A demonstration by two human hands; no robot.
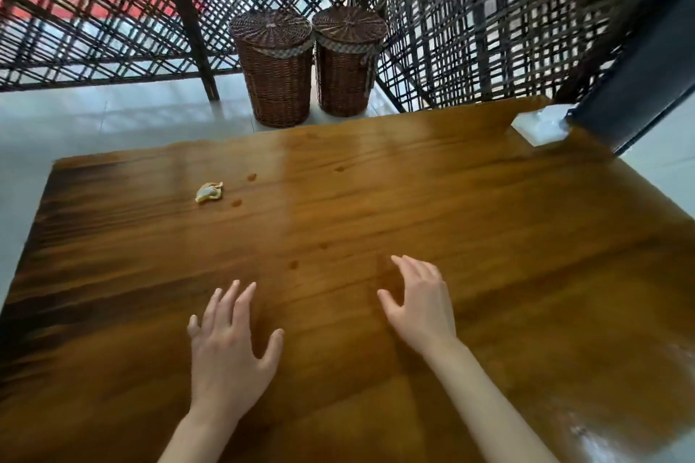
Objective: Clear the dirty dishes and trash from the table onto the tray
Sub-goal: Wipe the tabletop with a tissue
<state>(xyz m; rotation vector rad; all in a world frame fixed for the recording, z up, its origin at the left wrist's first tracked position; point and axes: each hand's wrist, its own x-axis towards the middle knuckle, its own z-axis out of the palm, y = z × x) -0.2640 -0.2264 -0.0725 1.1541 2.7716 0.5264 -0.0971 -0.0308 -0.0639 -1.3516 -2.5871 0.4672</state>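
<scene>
a glossy brown wooden tabletop fills most of the view, its grain running side to side, with a bright sheen down the middle and a few small dark spots in the wood. beyond its far edge lies a pale tiled floor, and behind that a dark woven lattice screen with blurred red and blue shapes showing through the gaps.

two lidded brown wicker baskets stand side by side on the floor against the screen, just past the far edge of the tabletop; their lids are on, so what is inside cannot be seen. at the far right corner sits a white tissue pack, next to a dark post.

a small yellow-orange scrap of peel lies alone on the far left part of the tabletop, well apart from both hands.

the left hand hovers low over the near side, fingers spread wide and straight, holding nothing. the right hand is beside it, fingers loosely bent and apart, also holding nothing.
</scene>
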